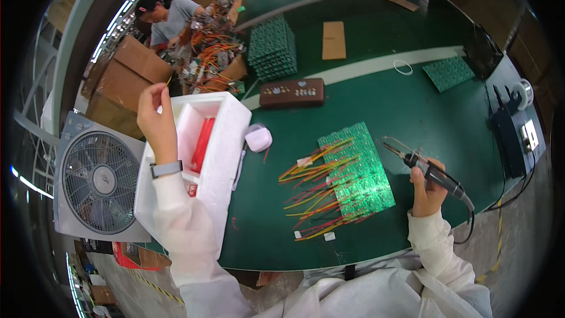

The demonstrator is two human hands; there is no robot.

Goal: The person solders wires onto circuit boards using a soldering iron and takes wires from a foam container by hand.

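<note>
My right hand (pixel 428 191) grips a soldering iron (pixel 444 179) by its dark handle, the tip pointing up and left. Just left of the iron lies a green circuit board panel (pixel 368 176), catching bright light. Bunches of red and yellow wires (pixel 321 165) fan out from the panel's left side. My left hand (pixel 156 121) is raised over the upper end of a white foam box (pixel 226 123), fingers pinched together. A thin yellow wire (pixel 169 80) shows at its fingertips. Red wires (pixel 203 144) lie inside the box.
A fan (pixel 100 179) stands left of the box. Beyond the panel are a brown case (pixel 291 92), stacked circuit boards (pixel 272 50) and a cardboard piece (pixel 333 40). A soldering station (pixel 509 141) sits at right. Across the bench, a person (pixel 170 17) works by heaped wired parts (pixel 215 50).
</note>
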